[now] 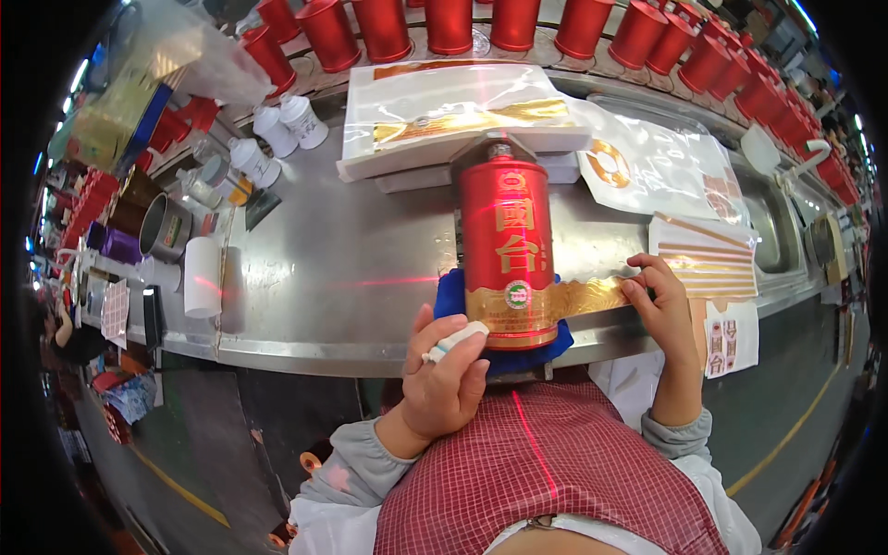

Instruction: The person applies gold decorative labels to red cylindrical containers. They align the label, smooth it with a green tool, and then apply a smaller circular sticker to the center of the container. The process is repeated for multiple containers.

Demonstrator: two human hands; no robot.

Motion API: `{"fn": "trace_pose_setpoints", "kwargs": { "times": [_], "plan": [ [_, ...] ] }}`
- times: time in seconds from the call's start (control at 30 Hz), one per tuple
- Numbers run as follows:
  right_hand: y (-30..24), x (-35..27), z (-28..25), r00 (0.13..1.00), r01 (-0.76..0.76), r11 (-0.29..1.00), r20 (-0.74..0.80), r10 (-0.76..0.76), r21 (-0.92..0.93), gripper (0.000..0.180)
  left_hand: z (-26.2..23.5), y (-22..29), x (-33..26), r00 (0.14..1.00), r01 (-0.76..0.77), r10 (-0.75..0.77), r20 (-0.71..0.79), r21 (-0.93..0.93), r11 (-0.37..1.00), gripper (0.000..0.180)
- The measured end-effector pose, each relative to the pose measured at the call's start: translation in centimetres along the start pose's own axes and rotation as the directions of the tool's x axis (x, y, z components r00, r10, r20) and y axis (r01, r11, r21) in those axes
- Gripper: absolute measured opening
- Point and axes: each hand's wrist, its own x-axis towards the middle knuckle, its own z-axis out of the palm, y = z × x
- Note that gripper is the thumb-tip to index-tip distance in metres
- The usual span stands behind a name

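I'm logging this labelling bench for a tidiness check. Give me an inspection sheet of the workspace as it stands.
Surface: steel bench, curved front edge, a red light line across it.
Job's things: red bottle lying on a blue cloth; gold label strip at its base end.
Clutter: label sheets, plastic bags, small white bottles, white roll, metal cup.
Grippers: left hand holds a small white tool at the bottle's base; right hand presses the strip.
Cables: nothing seen.
Surroundings: row of red cups behind the bench.
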Motion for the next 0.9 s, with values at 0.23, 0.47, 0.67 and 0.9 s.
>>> {"fn": "trace_pose_setpoints", "kwargs": {
  "times": [0.23, 0.47, 0.67, 0.9],
  "plan": [
    [-0.5, -0.1, -0.1, 1.000, 0.029, 1.000, -0.012, -0.029, 0.009, 0.016, 1.2, 0.2, 3.3, 0.947, -0.263, 0.262, 0.185, -0.023, 0.965, 0.037],
    [-0.6, -0.4, -0.7, 0.997, -0.022, 0.980, 0.072, 0.008, 0.200, 0.016, 2.4, -1.1, 0.7, 0.999, 0.009, -0.018, -0.041, -0.198, 0.980, 0.034],
    [0.1, -0.6, -0.9, 0.997, -0.051, 0.962, 0.074, 0.033, 0.267, 0.015, 0.6, -0.4, 2.3, 0.933, -0.303, 0.273, 0.234, 0.101, 0.948, 0.029],
    [-0.4, -0.5, -0.4, 0.998, 0.011, 0.975, 0.052, -0.023, 0.220, 0.015, 1.9, -1.0, 3.5, 0.934, -0.255, 0.242, 0.262, 0.015, 0.967, 0.040]
  ]
}}
